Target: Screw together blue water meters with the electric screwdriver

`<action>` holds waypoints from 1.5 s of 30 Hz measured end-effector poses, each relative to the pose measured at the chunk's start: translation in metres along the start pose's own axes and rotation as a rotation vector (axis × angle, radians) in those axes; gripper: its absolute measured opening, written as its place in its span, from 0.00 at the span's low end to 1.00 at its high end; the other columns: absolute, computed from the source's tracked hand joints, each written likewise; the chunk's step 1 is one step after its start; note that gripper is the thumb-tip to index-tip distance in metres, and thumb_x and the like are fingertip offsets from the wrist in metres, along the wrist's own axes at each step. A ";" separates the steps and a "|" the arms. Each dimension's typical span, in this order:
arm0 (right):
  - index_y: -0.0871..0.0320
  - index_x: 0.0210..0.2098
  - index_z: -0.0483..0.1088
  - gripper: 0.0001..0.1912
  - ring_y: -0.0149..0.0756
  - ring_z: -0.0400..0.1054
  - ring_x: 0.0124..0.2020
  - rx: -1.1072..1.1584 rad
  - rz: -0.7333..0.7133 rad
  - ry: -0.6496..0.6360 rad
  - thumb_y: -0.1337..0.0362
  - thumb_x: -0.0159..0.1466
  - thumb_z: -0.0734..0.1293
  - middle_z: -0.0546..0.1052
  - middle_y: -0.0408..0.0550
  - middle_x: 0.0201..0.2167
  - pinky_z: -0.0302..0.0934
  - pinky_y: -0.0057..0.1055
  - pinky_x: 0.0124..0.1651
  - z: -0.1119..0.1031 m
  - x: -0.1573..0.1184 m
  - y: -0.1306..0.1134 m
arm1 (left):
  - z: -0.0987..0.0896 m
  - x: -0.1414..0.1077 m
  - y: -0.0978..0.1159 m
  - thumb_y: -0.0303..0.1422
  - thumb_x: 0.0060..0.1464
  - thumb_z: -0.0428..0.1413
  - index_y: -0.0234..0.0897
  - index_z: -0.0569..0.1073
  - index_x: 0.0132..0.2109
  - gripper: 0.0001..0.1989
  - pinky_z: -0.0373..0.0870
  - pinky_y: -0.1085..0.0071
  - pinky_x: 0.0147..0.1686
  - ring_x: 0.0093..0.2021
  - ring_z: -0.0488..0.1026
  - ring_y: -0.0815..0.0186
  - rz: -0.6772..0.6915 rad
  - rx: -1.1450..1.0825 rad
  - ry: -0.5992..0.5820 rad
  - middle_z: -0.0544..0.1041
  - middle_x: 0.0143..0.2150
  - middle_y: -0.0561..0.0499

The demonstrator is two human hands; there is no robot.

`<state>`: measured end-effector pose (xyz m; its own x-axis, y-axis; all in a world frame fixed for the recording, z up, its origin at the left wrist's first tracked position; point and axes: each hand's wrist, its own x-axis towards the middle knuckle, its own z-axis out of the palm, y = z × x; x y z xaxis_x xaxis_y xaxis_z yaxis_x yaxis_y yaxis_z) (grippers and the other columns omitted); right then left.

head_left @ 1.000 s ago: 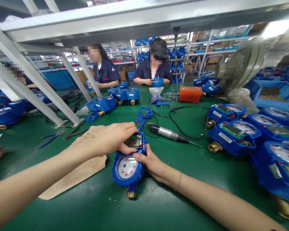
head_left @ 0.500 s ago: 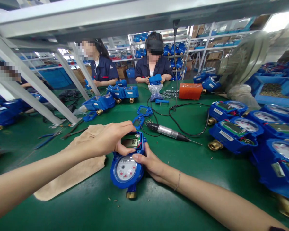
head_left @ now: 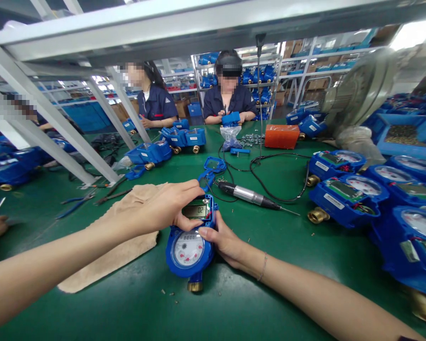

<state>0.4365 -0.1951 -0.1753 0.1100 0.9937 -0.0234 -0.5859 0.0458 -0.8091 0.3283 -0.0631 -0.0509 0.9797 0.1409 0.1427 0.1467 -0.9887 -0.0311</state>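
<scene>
A blue water meter (head_left: 189, 251) with a round dial, a small digital display and a brass pipe end is between my hands, low over the green bench. My left hand (head_left: 173, 206) is closed around the upper display housing, thumb below the screen and fingers over its far edge. From the right, my right hand (head_left: 225, 241) grips the meter's side, its thumb on the edge between dial and display. Beyond the meter lie a blue cover frame (head_left: 206, 180) and an electric screwdriver (head_left: 250, 194) with a black cable.
A beige cloth (head_left: 110, 255) lies under my left forearm, with pliers (head_left: 74, 206) beside it. Several open meters (head_left: 344, 194) stand at the right. Farther back are an orange box (head_left: 282, 136), a fan (head_left: 362, 90) and co-workers. Small screws dot the bench.
Both hands keep the same hold on the meter. The whole view has shifted slightly. The co-worker opposite has moved a hand above their blue part.
</scene>
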 end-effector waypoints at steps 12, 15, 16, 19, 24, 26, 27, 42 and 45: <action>0.54 0.62 0.51 0.50 0.52 0.60 0.62 -0.028 -0.066 -0.120 0.51 0.49 0.78 0.65 0.55 0.61 0.53 0.51 0.65 -0.003 -0.001 -0.001 | -0.010 -0.011 0.017 0.41 0.55 0.58 0.33 0.74 0.43 0.15 0.64 0.71 0.28 0.32 0.74 0.62 0.191 0.264 0.131 0.74 0.36 0.47; 0.55 0.62 0.50 0.50 0.53 0.58 0.63 -0.058 -0.094 -0.147 0.51 0.50 0.78 0.64 0.57 0.62 0.51 0.52 0.66 -0.004 -0.002 -0.001 | -0.012 -0.013 0.020 0.42 0.55 0.58 0.31 0.74 0.41 0.17 0.65 0.70 0.26 0.31 0.73 0.62 0.265 0.312 0.184 0.74 0.35 0.46; 0.56 0.62 0.50 0.50 0.52 0.58 0.63 -0.072 -0.104 -0.156 0.51 0.50 0.78 0.63 0.57 0.62 0.51 0.52 0.66 -0.004 -0.003 -0.001 | -0.014 -0.014 0.021 0.42 0.55 0.58 0.30 0.74 0.41 0.16 0.65 0.69 0.26 0.30 0.73 0.61 0.280 0.322 0.191 0.74 0.34 0.46; 0.57 0.63 0.50 0.49 0.52 0.58 0.63 -0.103 -0.135 -0.189 0.51 0.51 0.78 0.63 0.57 0.62 0.50 0.50 0.66 -0.003 -0.005 -0.004 | -0.017 -0.016 0.026 0.39 0.55 0.59 0.30 0.74 0.40 0.14 0.66 0.69 0.26 0.30 0.73 0.61 0.307 0.337 0.210 0.74 0.33 0.46; 0.58 0.62 0.49 0.49 0.52 0.59 0.62 -0.130 -0.152 -0.243 0.50 0.52 0.77 0.64 0.58 0.61 0.53 0.50 0.65 -0.004 -0.006 -0.008 | -0.020 -0.018 0.034 0.38 0.53 0.60 0.29 0.75 0.42 0.15 0.69 0.68 0.27 0.32 0.74 0.60 0.264 0.311 0.203 0.74 0.34 0.46; 0.58 0.63 0.48 0.48 0.51 0.58 0.63 -0.121 -0.153 -0.273 0.50 0.54 0.76 0.63 0.59 0.62 0.52 0.50 0.65 -0.007 -0.005 -0.007 | -0.019 -0.022 0.038 0.39 0.53 0.62 0.29 0.74 0.46 0.19 0.72 0.68 0.30 0.36 0.75 0.59 0.178 0.244 0.202 0.76 0.38 0.45; 0.58 0.64 0.47 0.49 0.51 0.58 0.64 -0.108 -0.153 -0.291 0.50 0.54 0.76 0.63 0.59 0.63 0.51 0.50 0.66 -0.009 -0.005 -0.007 | -0.018 -0.025 0.039 0.39 0.52 0.63 0.30 0.73 0.49 0.21 0.73 0.68 0.35 0.40 0.76 0.58 0.124 0.187 0.217 0.76 0.41 0.44; 0.58 0.62 0.61 0.51 0.53 0.64 0.60 -0.202 0.037 -0.529 0.38 0.47 0.74 0.73 0.58 0.54 0.56 0.50 0.62 -0.010 -0.004 -0.019 | 0.079 -0.102 0.086 0.57 0.45 0.61 0.37 0.57 0.67 0.49 0.58 0.45 0.64 0.64 0.62 0.40 -0.441 -1.518 0.260 0.70 0.61 0.37; 0.57 0.61 0.61 0.50 0.52 0.66 0.57 -0.305 -0.059 -0.520 0.39 0.46 0.75 0.74 0.55 0.52 0.56 0.49 0.62 0.000 -0.003 -0.043 | 0.078 -0.099 0.089 0.55 0.48 0.60 0.38 0.61 0.66 0.44 0.60 0.44 0.63 0.64 0.63 0.39 -0.413 -1.369 0.313 0.74 0.57 0.38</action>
<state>0.4613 -0.2003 -0.1405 -0.3163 0.9140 0.2541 -0.3258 0.1469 -0.9340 0.2552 -0.1606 -0.1448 0.8060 0.5800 0.1181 -0.0131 -0.1820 0.9832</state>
